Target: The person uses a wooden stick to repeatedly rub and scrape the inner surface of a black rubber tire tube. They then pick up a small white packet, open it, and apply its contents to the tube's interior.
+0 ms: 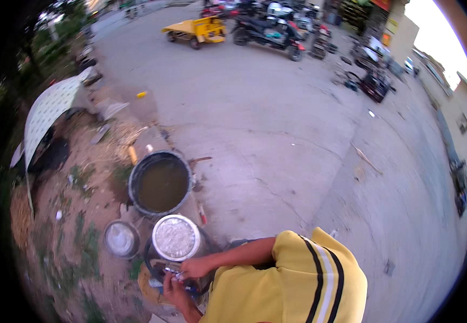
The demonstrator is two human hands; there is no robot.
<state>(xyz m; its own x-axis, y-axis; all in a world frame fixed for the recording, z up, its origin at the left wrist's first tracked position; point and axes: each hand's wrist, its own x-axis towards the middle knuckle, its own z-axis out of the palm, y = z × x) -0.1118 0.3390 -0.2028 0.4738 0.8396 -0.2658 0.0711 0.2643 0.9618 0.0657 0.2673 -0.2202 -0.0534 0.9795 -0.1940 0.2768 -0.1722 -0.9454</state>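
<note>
My right hand (195,267) reaches in from the right, its fingers closed at a small shiny metallic piece (173,271) whose kind I cannot make out. Just below it, my left hand (175,292) comes up from the lower edge with its fingertips pinched at the same spot. A dark curved tube (148,257) bends around this spot, partly hidden by my hands and the pot. Right beyond my hands stands a round pot or bucket with a pale rim (155,230), its top surface silvery and uneven.
A large black tub (131,185) of murky water stands beyond the pot. To the left sits a metal basin (121,239) on dirt. Farther off are a patterned sheet (56,107), a yellow cart (198,31), parked motorbikes (270,35) and a stick (367,159) on the pavement.
</note>
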